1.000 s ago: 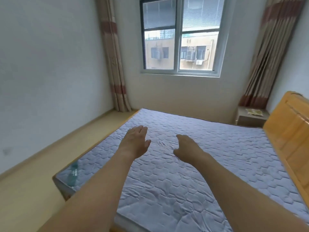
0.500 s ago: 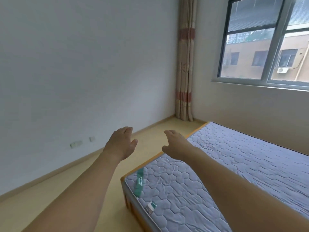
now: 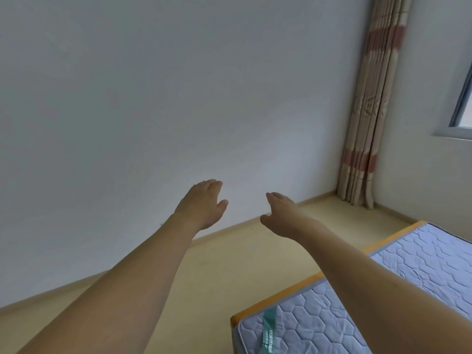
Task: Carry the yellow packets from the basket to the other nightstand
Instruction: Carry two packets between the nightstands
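A person's bare left hand (image 3: pixel 203 206) and bare right hand (image 3: pixel 281 215) reach forward side by side into the air, fingers relaxed and loosely spread, neither one holding or touching anything. Beyond them stands a plain white wall (image 3: pixel 153 98), with a pale yellow floor (image 3: pixel 217 272) running along its foot. A corner of a bed shows at lower right, its quilted pale-blue mattress (image 3: pixel 383 290) edged in orange trim and crossed by a green strap (image 3: pixel 269 325). A beige curtain with red bands (image 3: pixel 373 111) hangs in the far corner, beside the edge of a grey window frame (image 3: pixel 462 103).

The yellow packets, the basket and both nightstands lie out of view, so where the packets sit at present cannot be told from here. By their name alone, such packets are probably light, thin and flexible, with a smooth wrapper that may slip. A sound hold would likely be a pinch at an edge or across the flat faces between thumb and fingers, firm but gentle, since soft contents could crush or a stack could slide apart.
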Available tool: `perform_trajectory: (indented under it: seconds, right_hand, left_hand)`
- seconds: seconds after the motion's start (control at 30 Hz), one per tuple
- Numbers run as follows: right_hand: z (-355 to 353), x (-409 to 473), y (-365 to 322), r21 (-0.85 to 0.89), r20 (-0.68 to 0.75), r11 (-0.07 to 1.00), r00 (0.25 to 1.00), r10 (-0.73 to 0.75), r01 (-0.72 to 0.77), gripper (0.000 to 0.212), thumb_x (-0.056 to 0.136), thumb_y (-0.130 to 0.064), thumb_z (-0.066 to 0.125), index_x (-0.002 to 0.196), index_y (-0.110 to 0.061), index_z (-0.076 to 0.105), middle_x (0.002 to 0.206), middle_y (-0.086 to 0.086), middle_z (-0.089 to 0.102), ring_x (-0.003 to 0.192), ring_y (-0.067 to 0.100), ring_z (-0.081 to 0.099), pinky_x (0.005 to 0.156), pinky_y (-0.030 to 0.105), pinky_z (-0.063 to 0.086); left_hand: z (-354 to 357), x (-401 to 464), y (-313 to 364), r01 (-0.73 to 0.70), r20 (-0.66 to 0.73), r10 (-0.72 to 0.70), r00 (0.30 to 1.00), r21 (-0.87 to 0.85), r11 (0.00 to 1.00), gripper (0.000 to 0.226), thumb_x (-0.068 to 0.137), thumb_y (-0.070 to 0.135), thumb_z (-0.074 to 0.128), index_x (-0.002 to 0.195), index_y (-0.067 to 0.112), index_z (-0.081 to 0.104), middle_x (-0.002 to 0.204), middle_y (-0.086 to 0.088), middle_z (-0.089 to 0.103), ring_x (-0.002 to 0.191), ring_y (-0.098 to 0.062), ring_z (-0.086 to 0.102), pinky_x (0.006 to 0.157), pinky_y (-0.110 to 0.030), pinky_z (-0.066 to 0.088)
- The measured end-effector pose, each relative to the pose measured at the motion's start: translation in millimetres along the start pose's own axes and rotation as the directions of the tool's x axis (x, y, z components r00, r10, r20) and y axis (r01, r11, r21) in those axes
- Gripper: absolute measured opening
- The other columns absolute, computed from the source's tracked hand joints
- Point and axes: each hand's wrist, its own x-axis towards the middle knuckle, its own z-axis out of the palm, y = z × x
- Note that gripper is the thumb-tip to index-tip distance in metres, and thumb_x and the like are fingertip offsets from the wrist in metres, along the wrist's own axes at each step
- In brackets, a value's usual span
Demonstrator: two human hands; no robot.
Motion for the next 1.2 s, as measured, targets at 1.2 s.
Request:
perform_trajectory:
  seconds: [1.2]
  right_hand:
    - [119.5,827.3,88.1,0.046,-0.085,0.969,0.966,0.245,-0.242,0.05,0.094,-0.023,0.048,0.137,-0.001,0.039,0.141,0.011,0.042,0.132,0.029,0.036,0.107,0.033,0.029]
  left_hand:
    - [228.5,800.7,-286.1,-0.305,0.01,0.305,0.952,-0.01,0.952,0.058,0.104,0.036,0.034,0.154,0.011,0.02,0.162,-0.003,0.017,0.15,-0.019,0.01,0.119,-0.03,0.01]
